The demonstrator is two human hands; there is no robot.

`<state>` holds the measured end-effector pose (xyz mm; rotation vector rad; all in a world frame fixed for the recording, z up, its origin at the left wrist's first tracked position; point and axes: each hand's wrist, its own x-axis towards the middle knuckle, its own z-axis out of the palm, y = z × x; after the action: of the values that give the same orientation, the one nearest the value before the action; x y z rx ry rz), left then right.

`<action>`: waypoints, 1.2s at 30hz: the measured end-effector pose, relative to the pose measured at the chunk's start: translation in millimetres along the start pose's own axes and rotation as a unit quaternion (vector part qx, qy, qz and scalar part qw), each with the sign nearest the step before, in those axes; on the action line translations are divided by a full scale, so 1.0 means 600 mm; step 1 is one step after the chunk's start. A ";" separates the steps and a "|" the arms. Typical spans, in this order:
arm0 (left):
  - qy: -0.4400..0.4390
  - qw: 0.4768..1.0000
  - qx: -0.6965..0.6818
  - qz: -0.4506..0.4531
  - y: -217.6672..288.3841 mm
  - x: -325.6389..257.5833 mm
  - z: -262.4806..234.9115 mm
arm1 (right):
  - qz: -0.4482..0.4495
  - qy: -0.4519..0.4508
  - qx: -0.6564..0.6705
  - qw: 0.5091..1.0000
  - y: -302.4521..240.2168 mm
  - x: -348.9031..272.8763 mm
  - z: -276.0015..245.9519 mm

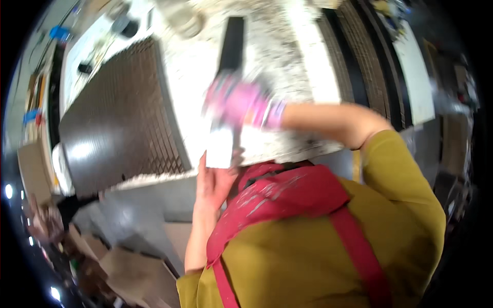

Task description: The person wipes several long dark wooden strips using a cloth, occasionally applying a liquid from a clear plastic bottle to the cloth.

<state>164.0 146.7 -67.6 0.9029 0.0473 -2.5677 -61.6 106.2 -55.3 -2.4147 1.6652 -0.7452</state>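
Note:
A long, narrow dark strip lies lengthwise on the table before me, and a bright white rectangular surface shows at its near end. My left hand, bare, grips that near end at the table's front edge, thumb on one side and fingertips on the other. Over the strip's middle is my right hand, in a pink and grey glove. Motion smears its fingers, so whether they hold anything cannot be made out. Whether the white surface is a separate piece or glare on the strip is unclear.
A stack of dark brown ridged panels stands at the left. More dark strips lie in rows at the right. A cloudy jar and a dark cup are at the back. Cardboard lies below at the left.

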 end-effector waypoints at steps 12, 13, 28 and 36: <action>0.040 0.952 0.296 -0.066 -0.007 0.052 0.038 | 0.115 0.053 0.409 0.904 -0.055 -0.127 -0.169; -0.065 0.961 0.253 -0.091 -0.011 0.078 0.046 | 0.137 0.059 0.406 0.902 -0.059 -0.142 -0.168; -0.102 0.770 0.629 0.009 -0.253 0.208 0.201 | 0.234 0.196 0.351 0.885 -0.122 -0.286 -0.233; -0.233 0.657 0.717 -0.024 -0.245 0.316 0.194 | 0.193 0.216 0.356 0.888 -0.109 -0.282 -0.231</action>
<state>-96.1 190.8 -106.1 0.4993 -2.3443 -2.3698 -115.7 309.0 33.8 -1.4274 1.5334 -1.5545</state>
